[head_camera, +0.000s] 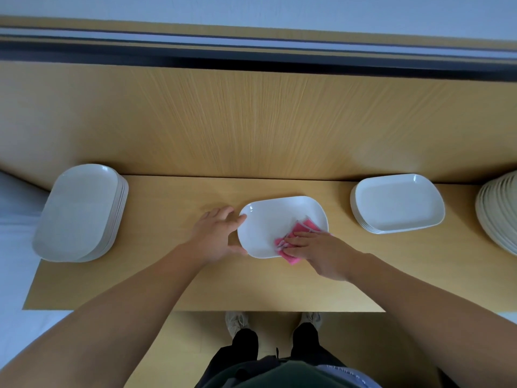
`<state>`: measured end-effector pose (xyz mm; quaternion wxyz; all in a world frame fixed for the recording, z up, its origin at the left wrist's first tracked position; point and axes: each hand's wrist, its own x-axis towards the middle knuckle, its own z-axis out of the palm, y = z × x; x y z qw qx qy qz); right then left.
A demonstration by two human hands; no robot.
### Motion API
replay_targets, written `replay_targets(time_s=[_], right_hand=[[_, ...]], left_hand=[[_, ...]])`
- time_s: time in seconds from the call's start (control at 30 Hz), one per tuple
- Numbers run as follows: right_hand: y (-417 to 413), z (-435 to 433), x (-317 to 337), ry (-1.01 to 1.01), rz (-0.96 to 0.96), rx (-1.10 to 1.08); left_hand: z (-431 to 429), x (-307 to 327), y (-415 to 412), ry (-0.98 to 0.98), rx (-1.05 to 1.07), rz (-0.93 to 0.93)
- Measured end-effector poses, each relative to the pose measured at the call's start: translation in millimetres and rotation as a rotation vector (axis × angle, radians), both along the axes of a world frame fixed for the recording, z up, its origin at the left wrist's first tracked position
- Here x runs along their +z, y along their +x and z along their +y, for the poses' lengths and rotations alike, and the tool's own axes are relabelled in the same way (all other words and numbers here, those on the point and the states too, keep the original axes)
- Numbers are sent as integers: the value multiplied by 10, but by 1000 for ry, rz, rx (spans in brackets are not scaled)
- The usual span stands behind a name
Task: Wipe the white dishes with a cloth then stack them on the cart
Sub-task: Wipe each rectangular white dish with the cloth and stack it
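One white oblong dish (270, 219) lies on the wooden top (173, 278) in front of me. My left hand (216, 236) holds its left rim, thumb at the near edge and fingers at the far edge. My right hand (319, 252) presses a folded pink cloth (296, 233) flat against the dish's right side, fingers straight. A stack of white dishes (81, 212) stands at the left end of the top. A second, lower stack of white dishes (398, 203) stands to the right.
A third pile of round white plates (500, 211) is cut off by the right edge. A tall wooden panel (251, 121) rises behind the top. My shoes (237, 322) show below the near edge. Something white lies at far left.
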<state>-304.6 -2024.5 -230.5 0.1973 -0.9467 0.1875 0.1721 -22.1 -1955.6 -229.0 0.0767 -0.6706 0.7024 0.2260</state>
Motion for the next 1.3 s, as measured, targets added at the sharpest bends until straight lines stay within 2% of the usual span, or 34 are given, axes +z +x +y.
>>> replay_targets(time_s=[0.1, 0.23, 0.33, 0.47, 0.57, 0.83, 0.97, 1.3], right_hand=[[7, -135, 99, -34, -70, 27], [154, -353, 208, -207, -191, 18], [344, -402, 181, -317, -111, 62], [339, -252, -22, -223, 181, 23], [227, -262, -78, -190, 149, -88], [3, -200, -19, -222, 238, -315], [-112, -7, 19, -163, 211, -360], [-237, 267, -76, -70, -27, -358]], left_hand=[[5, 53, -25, -59, -54, -16], [47, 75, -130, -126, -188, 66], [92, 47, -198, -105, -264, 136], [108, 7, -241, -10, -294, 68], [88, -18, -268, -16, -315, 66], [95, -60, -329, 14, -349, -48], [88, -59, -352, 38, -363, -85], [72, -52, -359, 60, -362, -110]])
